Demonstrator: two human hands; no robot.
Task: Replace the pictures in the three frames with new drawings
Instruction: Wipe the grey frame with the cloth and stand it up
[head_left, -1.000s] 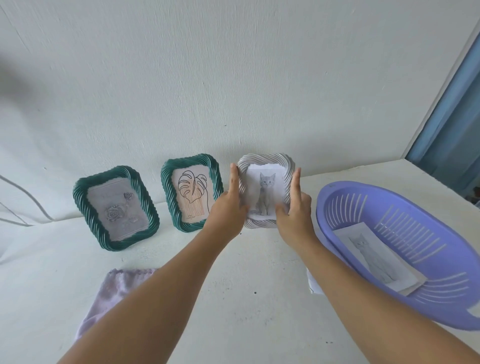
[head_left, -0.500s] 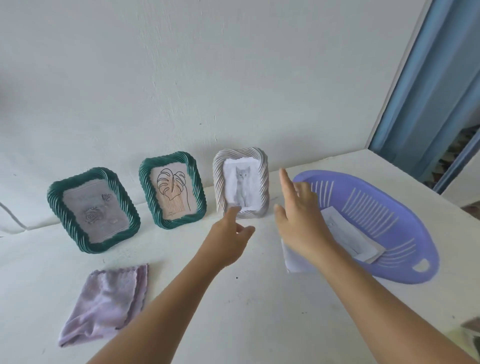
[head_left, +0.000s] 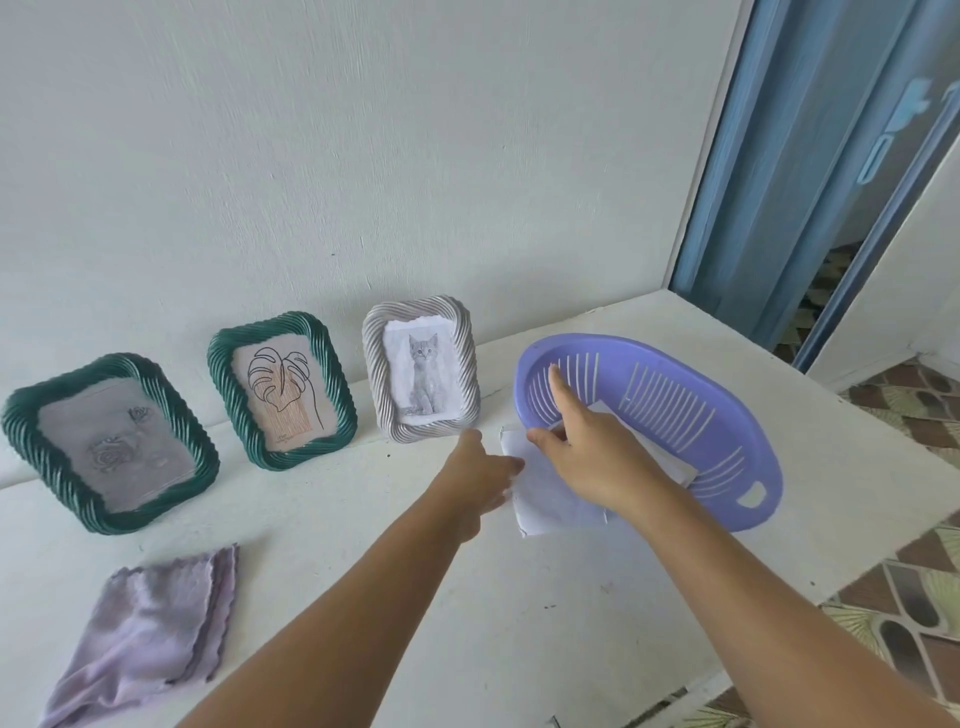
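Loose white paper sheet (head_left: 550, 493) lies flat between both hands, half under lilac slotted plastic basket (head_left: 675, 405). Left hand (head_left: 480, 475) touches its left edge, grip unclear; right hand (head_left: 587, 447) open above.

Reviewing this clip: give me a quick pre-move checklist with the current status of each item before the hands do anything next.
1. Three frames upright against the wall: ok; white frame shows a kitten.
2. Left hand free: ok, nothing gripped, beside the loose paper.
3. Right hand free: ok, fingers straight over the basket.
4. Paper inside basket reachable: ok.
5. What the loose paper shows: cannot tell.
6. Cloth out of the way: ok.
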